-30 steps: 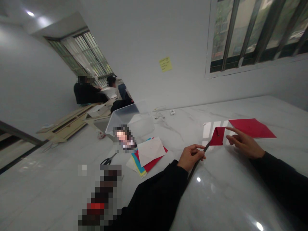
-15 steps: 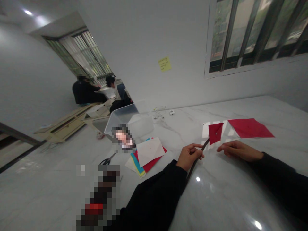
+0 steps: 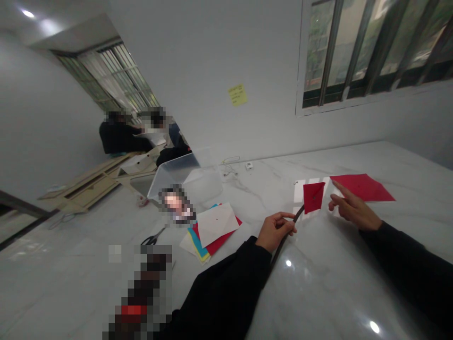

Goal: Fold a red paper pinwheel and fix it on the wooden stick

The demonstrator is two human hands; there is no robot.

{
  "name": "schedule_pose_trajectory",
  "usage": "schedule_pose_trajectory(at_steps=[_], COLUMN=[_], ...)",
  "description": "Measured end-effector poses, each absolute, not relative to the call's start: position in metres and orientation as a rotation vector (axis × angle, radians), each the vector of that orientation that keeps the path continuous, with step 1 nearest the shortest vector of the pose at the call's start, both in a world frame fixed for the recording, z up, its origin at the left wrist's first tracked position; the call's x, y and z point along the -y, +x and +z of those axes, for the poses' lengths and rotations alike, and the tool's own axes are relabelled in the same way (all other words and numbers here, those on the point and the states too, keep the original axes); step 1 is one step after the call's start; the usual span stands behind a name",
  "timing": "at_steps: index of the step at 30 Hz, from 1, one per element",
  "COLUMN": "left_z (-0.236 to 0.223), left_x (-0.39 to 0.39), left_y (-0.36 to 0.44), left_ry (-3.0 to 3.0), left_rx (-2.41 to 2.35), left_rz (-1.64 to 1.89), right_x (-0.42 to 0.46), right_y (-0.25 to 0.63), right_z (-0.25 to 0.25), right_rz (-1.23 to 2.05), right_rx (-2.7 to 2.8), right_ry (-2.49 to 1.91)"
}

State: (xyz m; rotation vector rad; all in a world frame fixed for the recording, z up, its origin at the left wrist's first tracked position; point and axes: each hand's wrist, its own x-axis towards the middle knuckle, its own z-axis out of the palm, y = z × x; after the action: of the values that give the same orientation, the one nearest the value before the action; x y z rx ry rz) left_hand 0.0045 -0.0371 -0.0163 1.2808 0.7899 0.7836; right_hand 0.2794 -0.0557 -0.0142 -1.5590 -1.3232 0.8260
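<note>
My left hand (image 3: 276,230) is closed round a thin dark stick (image 3: 283,238) that carries a small red folded paper (image 3: 313,197) at its far end, like a pinwheel. My right hand (image 3: 350,208) hovers just right of the red paper with the index finger stretched toward it and nothing in it. A flat red paper sheet (image 3: 364,187) lies on the white marble table (image 3: 318,283) beyond my right hand.
A stack of coloured paper sheets (image 3: 212,229) with a white one on top lies left of my left arm. Scissors (image 3: 153,237) lie further left. A clear plastic box (image 3: 184,182) stands behind them. Two other people sit far back left near a window.
My right hand dropped low beside the paper, then rose again with the finger pointing at it. The red paper on the stick has turned. My left hand stays on the stick.
</note>
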Motion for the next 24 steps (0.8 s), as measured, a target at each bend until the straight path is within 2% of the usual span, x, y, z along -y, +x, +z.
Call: schedule_pose_trajectory(at_steps=[4,6,9,10,12,17,20,22,24], left_z=[-0.017,-0.017,-0.019,-0.019,-0.020,-0.021,-0.020,-0.020,-0.021], left_x=[0.036,0.035,0.034,0.033,0.033,0.034,0.036,0.037,0.036], left_y=[0.005,0.005,0.005,0.005,0.005,0.005,0.005,0.005,0.005], left_ry=[1.257,1.244,1.231,1.227,1.225,1.246,1.275,1.283,1.276], left_rx=[-0.794,-0.796,-0.802,-0.804,-0.802,-0.775,-0.772,-0.772,-0.769], left_rz=[0.829,0.856,0.880,0.881,0.879,0.852,0.805,0.797,0.815], right_x=[0.059,0.065,0.076,0.078,0.077,0.058,0.050,0.051,0.059], right_y=[0.275,0.270,0.259,0.256,0.256,0.293,0.314,0.314,0.305], right_z=[-0.016,-0.015,-0.009,-0.007,-0.005,-0.007,-0.008,-0.007,-0.005], right_rz=[1.079,1.369,1.968,2.002,1.823,1.140,0.776,0.699,0.918], right_rx=[1.131,1.346,1.875,1.943,1.838,1.121,0.996,1.011,1.167], right_ry=[-1.572,-1.510,-1.152,-1.078,-1.160,-1.482,-1.582,-1.603,-1.585])
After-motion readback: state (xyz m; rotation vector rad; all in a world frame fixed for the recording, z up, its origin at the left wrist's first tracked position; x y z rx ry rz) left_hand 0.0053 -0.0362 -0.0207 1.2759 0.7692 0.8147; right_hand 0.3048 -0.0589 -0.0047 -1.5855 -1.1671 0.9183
